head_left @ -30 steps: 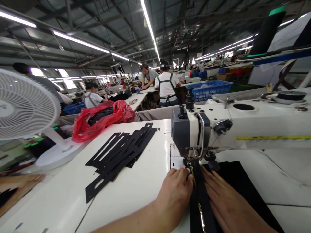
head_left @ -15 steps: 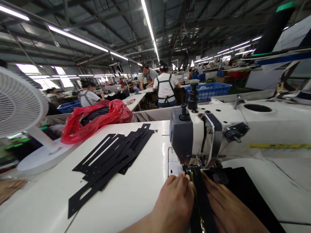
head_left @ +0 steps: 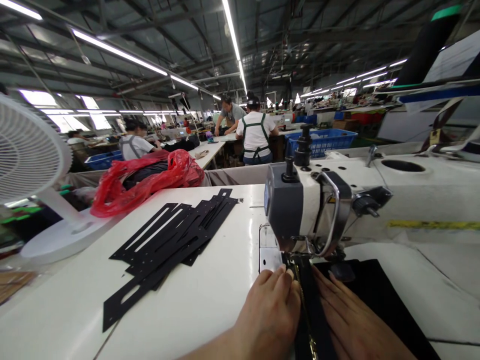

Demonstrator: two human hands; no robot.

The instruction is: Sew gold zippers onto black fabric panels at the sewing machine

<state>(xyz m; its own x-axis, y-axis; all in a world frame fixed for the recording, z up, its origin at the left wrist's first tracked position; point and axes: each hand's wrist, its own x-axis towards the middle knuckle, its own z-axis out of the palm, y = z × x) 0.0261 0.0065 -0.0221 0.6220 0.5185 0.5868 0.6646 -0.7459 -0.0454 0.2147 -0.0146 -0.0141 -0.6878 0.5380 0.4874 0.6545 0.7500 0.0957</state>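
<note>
A black zipper point(head_left: 315, 311) with gold teeth runs lengthwise under the head of a white and grey sewing machine point(head_left: 287, 200). My left hand point(head_left: 272, 305) is closed at the zipper's left edge, fingers curled and pressed together close to the presser foot. Across from it, my right hand point(head_left: 352, 320) lies flat with fingers stretched out along the zipper's right side. Black fabric point(head_left: 390, 300) spreads beneath and beyond the right hand. The needle area is largely hidden by the machine and my fingertips.
Left of the machine, several black slotted strips point(head_left: 168, 245) lie piled on the white table point(head_left: 180, 315). Behind them are a red plastic bag point(head_left: 150, 180) with dark contents and a white fan point(head_left: 30, 155). Co-workers and a blue crate point(head_left: 322, 141) are farther back.
The view has shifted slightly, so the machine head appears a little farther right. Both hands keep nearly the same pose and place at the zipper.
</note>
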